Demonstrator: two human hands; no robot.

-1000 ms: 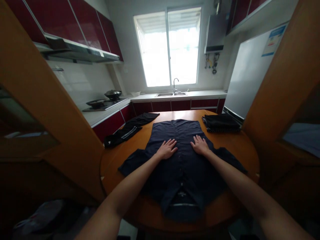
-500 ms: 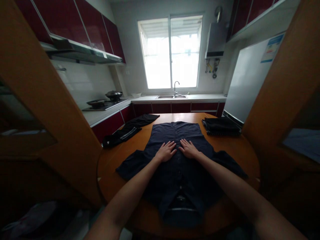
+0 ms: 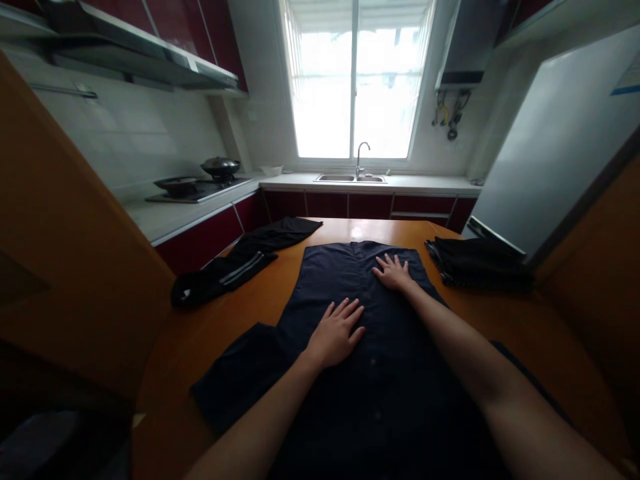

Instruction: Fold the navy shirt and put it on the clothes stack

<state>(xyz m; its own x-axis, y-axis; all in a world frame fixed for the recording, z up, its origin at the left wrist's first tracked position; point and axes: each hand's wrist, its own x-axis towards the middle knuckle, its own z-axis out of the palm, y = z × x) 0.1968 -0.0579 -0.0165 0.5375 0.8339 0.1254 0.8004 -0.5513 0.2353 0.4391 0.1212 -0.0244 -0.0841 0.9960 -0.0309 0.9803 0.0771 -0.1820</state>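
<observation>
Nearest the camera, both bare forearms reach out over a dark navy, button-front, short-sleeved cotton shirt (image 3: 390,373), which lies spread front-up on a round, orange-brown wooden table (image 3: 280,287) and covers most of its near half. The shirt's body lies flat, a few small buttons show faintly down its middle line, and its left sleeve (image 3: 235,380) spreads out sideways onto the bare wood. The opposite sleeve is mostly hidden behind the arm. The left hand (image 3: 336,331) rests palm down on the cloth just left of the button line, fingers spread and released, gripping nothing. It appears to weigh the fabric down so that it stays put. Farther out, the right hand (image 3: 393,272) lies equally flat and unclenched near the shirt's far edge, fingers fanned, which looks like pressing the cloth smooth rather than taking hold of it. Beyond the shirt on the left, a crumpled black garment with grey stripes (image 3: 240,263) lies apart from it, hanging partly over the table's rim. On the right sits a neat stack of folded dark clothes (image 3: 475,263), also clear of the shirt, probably kept aside to leave the middle free. Behind the table run a white counter with a hob and two dark pans (image 3: 200,183), a steel sink (image 3: 350,178) with a curved tap, a tall silver refrigerator (image 3: 560,147) and a bright window (image 3: 355,80).
</observation>
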